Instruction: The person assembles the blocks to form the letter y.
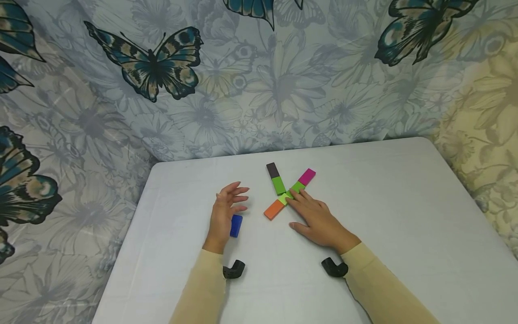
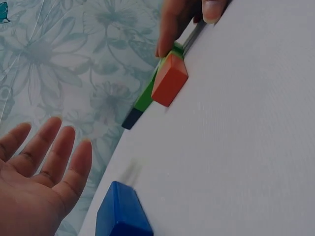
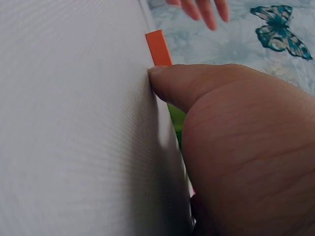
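Note:
Several small coloured blocks lie end to end on a white table, forming a slanted Y in the head view. One arm has a black block and a green block; the other ends in a magenta block. A lime block and an orange block make the stem. My right hand rests its extended fingertips on the lime block and the green one beyond it, partly covering them. My left hand, fingers spread and holding nothing, is beside a lone blue block.
The white table runs up to a butterfly-patterned cloth behind and to both sides. A black wrist device sits at the left cuff, and another black device at the right cuff.

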Demonstrator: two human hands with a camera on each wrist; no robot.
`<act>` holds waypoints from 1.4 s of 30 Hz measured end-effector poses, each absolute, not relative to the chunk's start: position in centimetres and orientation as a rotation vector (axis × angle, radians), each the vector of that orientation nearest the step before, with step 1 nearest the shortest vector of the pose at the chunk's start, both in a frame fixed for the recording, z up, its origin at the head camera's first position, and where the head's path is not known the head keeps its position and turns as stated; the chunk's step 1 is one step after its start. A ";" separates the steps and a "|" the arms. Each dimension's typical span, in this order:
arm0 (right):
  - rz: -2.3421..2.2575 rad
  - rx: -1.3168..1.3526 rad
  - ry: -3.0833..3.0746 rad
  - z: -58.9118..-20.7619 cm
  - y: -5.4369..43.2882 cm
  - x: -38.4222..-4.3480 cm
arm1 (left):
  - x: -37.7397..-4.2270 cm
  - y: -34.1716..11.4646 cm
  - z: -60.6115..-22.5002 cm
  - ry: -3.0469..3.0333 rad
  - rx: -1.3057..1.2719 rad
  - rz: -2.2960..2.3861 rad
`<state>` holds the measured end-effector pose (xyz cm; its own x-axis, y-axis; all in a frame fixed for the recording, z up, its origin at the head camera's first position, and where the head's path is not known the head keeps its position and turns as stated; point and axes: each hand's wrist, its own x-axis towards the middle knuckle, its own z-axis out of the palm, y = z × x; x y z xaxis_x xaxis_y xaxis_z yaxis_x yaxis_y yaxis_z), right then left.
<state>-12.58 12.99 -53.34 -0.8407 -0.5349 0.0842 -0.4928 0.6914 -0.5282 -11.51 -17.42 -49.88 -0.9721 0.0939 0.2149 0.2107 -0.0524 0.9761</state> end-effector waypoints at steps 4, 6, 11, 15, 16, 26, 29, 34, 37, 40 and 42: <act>-0.846 -0.862 2.820 -53.3 12.9 -12.6 | -11.2 -18.7 -50.0 -2.139 -0.291 -2.157; -0.844 -0.861 2.821 -53.3 12.9 -12.6 | -11.0 -19.3 -50.2 -2.163 -0.267 -2.130; -0.849 -0.855 2.818 -53.4 13.0 -12.5 | -10.5 -20.8 -50.8 -2.177 -0.215 -2.116; -0.850 -0.854 2.817 -53.5 12.9 -12.5 | -10.0 -21.5 -51.3 -2.202 -0.166 -2.119; -0.851 -0.854 2.817 -53.5 12.9 -12.5 | -9.8 -21.6 -51.3 -2.203 -0.158 -2.130; -0.849 -0.858 2.818 -53.4 12.9 -12.5 | -8.9 -22.3 -52.9 -2.215 -0.180 -2.148; -0.853 -0.860 2.815 -53.4 12.9 -12.6 | -9.0 -22.2 -52.9 -2.303 -0.129 -2.069; -0.847 -0.857 2.818 -53.2 13.0 -12.6 | -9.2 -22.0 -53.1 -2.446 -0.127 -1.944; -0.848 -0.856 2.817 -53.2 13.0 -12.6 | -9.4 -22.1 -53.6 -2.536 -0.160 -1.827; -0.852 -0.855 2.812 -53.2 12.9 -12.6 | -9.4 -22.1 -53.8 -2.622 -0.168 -1.717; -0.854 -0.854 2.811 -53.3 12.9 -12.6 | -9.3 -22.1 -53.7 -2.666 -0.183 -1.667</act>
